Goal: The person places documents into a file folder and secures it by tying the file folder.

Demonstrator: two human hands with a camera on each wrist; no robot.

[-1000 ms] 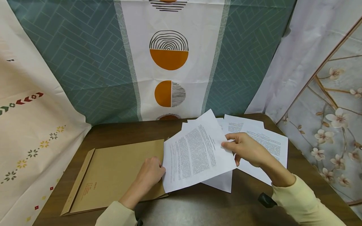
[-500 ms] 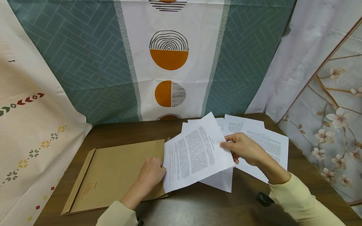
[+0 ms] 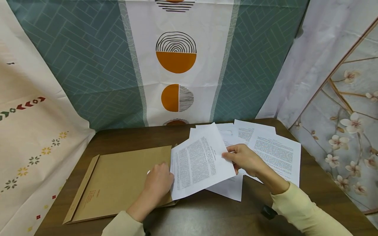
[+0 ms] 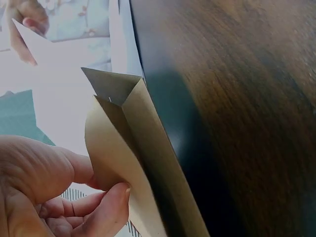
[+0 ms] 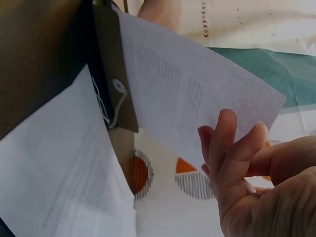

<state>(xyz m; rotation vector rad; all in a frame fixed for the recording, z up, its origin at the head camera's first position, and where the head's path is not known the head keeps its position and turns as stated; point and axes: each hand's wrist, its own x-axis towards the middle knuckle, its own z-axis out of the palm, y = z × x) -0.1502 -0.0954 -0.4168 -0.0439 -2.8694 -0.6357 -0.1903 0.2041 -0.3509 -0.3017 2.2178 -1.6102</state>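
Note:
A brown paper envelope (image 3: 124, 178) lies on the table with its mouth facing right. My left hand (image 3: 157, 183) pinches the upper layer at that mouth between thumb and fingers; in the left wrist view the envelope (image 4: 111, 143) gapes there. My right hand (image 3: 244, 160) holds a printed sheet of paper (image 3: 196, 165) by its right edge, thumb on top. The sheet tilts up toward the right, and its left edge runs into the envelope mouth. In the right wrist view the envelope's flap (image 5: 106, 54), with a string fastener (image 5: 118, 88), shows under the sheet.
Several printed sheets (image 3: 274, 149) lie spread on the right of the dark wooden table (image 3: 206, 218), partly under the raised one. Patterned cloth (image 3: 183, 75) hangs behind the table and along both sides.
My right hand has moved left and slightly down with the sheet, which shows less of itself outside the envelope. My left hand keeps its grip at the mouth with little movement.

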